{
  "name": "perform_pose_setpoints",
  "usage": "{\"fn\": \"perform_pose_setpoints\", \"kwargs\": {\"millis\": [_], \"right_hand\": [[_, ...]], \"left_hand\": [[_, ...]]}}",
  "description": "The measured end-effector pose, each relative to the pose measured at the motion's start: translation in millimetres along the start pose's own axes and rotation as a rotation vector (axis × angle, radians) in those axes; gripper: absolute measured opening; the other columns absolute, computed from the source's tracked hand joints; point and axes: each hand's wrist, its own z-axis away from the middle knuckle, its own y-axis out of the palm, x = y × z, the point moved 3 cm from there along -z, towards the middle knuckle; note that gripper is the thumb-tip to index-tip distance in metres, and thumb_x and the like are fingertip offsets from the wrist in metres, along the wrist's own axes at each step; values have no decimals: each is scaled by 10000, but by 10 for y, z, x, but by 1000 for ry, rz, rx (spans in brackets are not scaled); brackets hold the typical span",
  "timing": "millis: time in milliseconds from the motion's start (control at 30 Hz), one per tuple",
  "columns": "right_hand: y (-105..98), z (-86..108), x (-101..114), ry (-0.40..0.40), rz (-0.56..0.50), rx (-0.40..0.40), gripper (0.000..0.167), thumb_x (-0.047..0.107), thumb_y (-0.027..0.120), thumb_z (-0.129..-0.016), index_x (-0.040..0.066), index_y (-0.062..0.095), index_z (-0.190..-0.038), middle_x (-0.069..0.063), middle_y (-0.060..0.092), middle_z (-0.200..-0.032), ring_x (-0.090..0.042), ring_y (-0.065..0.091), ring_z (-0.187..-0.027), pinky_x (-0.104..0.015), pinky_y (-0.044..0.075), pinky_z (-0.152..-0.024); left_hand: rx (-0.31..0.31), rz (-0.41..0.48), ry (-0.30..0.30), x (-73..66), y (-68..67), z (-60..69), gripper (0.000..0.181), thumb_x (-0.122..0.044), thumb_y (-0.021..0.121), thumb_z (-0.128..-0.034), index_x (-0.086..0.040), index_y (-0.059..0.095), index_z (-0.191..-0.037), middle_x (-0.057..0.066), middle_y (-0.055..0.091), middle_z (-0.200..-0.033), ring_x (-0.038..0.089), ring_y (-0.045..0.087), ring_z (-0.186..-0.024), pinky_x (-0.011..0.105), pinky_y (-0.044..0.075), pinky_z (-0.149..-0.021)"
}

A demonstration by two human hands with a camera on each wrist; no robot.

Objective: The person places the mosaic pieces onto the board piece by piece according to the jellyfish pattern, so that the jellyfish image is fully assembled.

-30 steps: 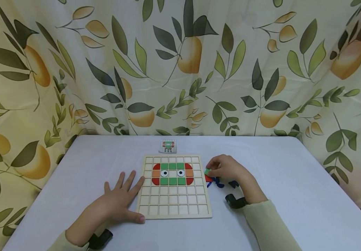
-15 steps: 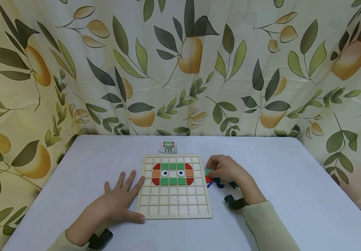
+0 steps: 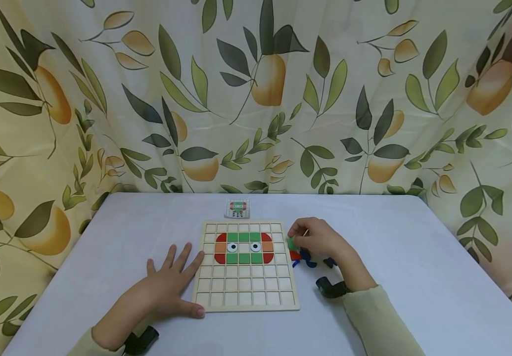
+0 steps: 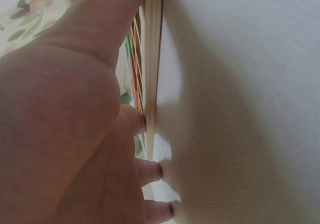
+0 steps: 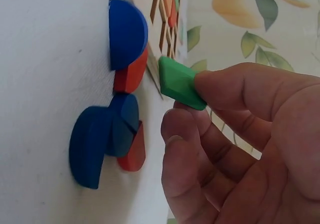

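A wooden grid board (image 3: 247,284) lies on the table with red, orange and green pieces and two eye pieces in its upper rows. The left hand (image 3: 162,291) is spread at the board's left side, its thumb and index fingertip touching the edge; in the left wrist view the palm (image 4: 75,129) is beside the board's side (image 4: 152,59). At the right side, the right hand (image 3: 322,240) pinches a green piece; in the right wrist view the green piece (image 5: 180,83) is between the thumb and fingers of the right hand (image 5: 240,134). Blue pieces (image 5: 127,34) and red pieces (image 5: 133,156) lie beneath.
A small pattern card (image 3: 238,208) lies behind the board. More dark blue pieces (image 3: 329,262) are on the table beside the right wrist. A patterned curtain (image 3: 247,123) hangs behind the table (image 3: 126,222).
The right hand has shifted very slightly left with the green piece, which has tilted in its fingers. The left hand holds its place.
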Motion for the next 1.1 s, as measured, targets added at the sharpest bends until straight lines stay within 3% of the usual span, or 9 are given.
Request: {"fn": "perform_pose_setpoints", "kwargs": {"millis": [667, 933, 1100], "right_hand": [[247, 12, 291, -85, -102, 6, 130, 72, 623, -879, 126, 705, -964, 1, 634, -862, -201, 557, -715, -329, 498, -574], [386, 34, 483, -217, -73, 42, 142, 70, 608, -900, 161, 711, -938, 63, 658, -838, -150, 562, -706, -301, 480, -627], [478, 47, 578, -255, -80, 65, 131, 76, 627, -894, 159, 714, -946, 76, 660, -830, -151, 575, -704, -287, 488, -649]], "left_hand": [[-6, 0, 8, 10, 17, -5, 1307, -840, 721, -561, -211, 237, -1600, 178, 82, -1671, 529, -5, -1493, 881, 16, -953], [-9, -6, 7, -2, 12, -4, 1302, -836, 724, -565, -210, 240, -1599, 181, 87, -1670, 532, 1, -1492, 881, 20, -954], [-2, -6, 4, 5, 19, -2, 1302, -840, 719, -568, -212, 235, -1601, 179, 80, -1671, 530, 0, -1492, 881, 23, -954]]}}
